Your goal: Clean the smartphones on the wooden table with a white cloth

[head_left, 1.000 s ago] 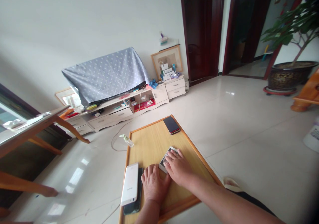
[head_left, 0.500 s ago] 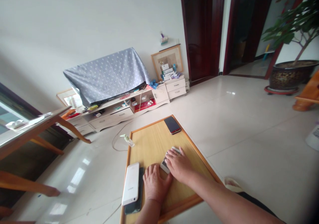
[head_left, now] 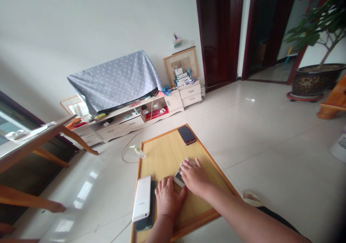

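The right hand [head_left: 195, 178] lies spread over a small white phone [head_left: 178, 180] on the bench [head_left: 164, 156], the left hand [head_left: 170, 199] just beside it; any grip cannot be told. Open bench stretches to a dark phone [head_left: 186, 135] at the far edge; a white phone [head_left: 142, 198] sits on a black phone [head_left: 143, 225] at the left edge.

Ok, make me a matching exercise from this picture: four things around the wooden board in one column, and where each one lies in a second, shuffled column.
Things:
1. Slim white smartphone
2. Black smartphone with a red edge
3. Small clear pump bottle
4. Small white phone

Places:
A. Beside the edge of the pale wooden board
B. Under the right hand
C. On top of a dark phone
D. Near the board's far corner

Pairs: 1-C, 2-D, 3-A, 4-B
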Available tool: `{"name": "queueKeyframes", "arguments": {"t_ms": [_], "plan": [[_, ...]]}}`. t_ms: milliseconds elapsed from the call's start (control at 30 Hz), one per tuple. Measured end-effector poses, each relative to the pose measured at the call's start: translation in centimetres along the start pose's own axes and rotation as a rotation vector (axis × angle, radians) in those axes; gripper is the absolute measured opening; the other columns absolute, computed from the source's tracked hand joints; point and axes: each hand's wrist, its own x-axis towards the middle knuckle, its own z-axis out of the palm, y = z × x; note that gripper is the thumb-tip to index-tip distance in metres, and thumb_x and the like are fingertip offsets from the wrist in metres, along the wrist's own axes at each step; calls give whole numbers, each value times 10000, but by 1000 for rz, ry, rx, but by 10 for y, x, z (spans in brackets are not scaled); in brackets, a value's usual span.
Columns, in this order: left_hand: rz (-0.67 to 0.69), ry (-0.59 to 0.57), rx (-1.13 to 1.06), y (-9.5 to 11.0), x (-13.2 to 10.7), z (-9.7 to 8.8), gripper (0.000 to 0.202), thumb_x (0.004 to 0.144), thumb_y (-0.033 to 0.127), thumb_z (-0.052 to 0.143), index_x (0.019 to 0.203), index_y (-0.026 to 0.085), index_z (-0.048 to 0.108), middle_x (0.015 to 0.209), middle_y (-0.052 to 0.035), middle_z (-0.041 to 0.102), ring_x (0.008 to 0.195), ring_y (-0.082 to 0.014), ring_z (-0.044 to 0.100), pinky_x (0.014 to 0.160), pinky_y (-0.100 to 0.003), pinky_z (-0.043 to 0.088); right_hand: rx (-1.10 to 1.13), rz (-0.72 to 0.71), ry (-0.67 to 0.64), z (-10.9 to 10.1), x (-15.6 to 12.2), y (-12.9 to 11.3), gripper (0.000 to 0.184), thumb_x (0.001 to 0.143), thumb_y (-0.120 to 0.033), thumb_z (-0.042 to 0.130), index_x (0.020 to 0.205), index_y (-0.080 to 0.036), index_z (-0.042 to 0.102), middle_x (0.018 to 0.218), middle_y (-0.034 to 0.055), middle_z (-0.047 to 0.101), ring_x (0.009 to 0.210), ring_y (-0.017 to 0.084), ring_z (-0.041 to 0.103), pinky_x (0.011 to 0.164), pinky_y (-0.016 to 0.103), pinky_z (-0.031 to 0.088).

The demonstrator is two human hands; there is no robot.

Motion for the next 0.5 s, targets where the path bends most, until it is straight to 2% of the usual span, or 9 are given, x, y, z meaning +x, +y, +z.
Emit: {"name": "queueKeyframes", "arguments": {"t_ms": [100, 200, 300, 400, 500], "plan": [[6, 1, -2, -2, 0, 2, 465, 821, 535, 631, 1194, 258, 618, 1268, -87, 626, 1206, -291, 523, 1051, -422, 344, -3, 13, 1, -1, -1, -2, 471, 1057, -354, 305, 1379, -164, 592, 1501, 133, 525, 1445, 272, 391, 1241, 534, 95], [15, -1, -17, -5, 1, 4, 337, 879, 366, 555, 1200, 283, 617, 1266, -66, 629, 1201, -266, 527, 1044, -405, 343, 56, -115, -53, 2, -13, -15, 466, 1058, -363, 310, 1392, -183, 581, 1499, 112, 532, 1441, 256, 399, 1247, 511, 103], [13, -25, -23, -5, 2, 3, 377, 864, 227, 511, 1219, 301, 612, 1276, -52, 628, 1208, -245, 529, 1029, -387, 348, 108, -217, -92, 2, -20, -22, 453, 1061, -361, 313, 1410, -214, 562, 1489, 91, 547, 1425, 235, 423, 1248, 510, 97], [3, -2, -4, -1, 1, 1, 342, 876, 372, 556, 1197, 273, 621, 1260, -71, 632, 1208, -267, 527, 1038, -404, 348, 94, -140, -73, -3, -12, -13, 432, 1061, -344, 305, 1354, -250, 608, 1459, 76, 579, 1401, 239, 451, 1236, 558, 75], [2, 1, 11, 3, 0, -1, 467, 816, 534, 630, 1190, 254, 621, 1263, -86, 627, 1206, -288, 526, 1047, -416, 350, 37, 2, -20, -6, -1, 0, 436, 1054, -337, 310, 1347, -228, 614, 1484, 95, 550, 1423, 264, 418, 1231, 571, 71]]}}
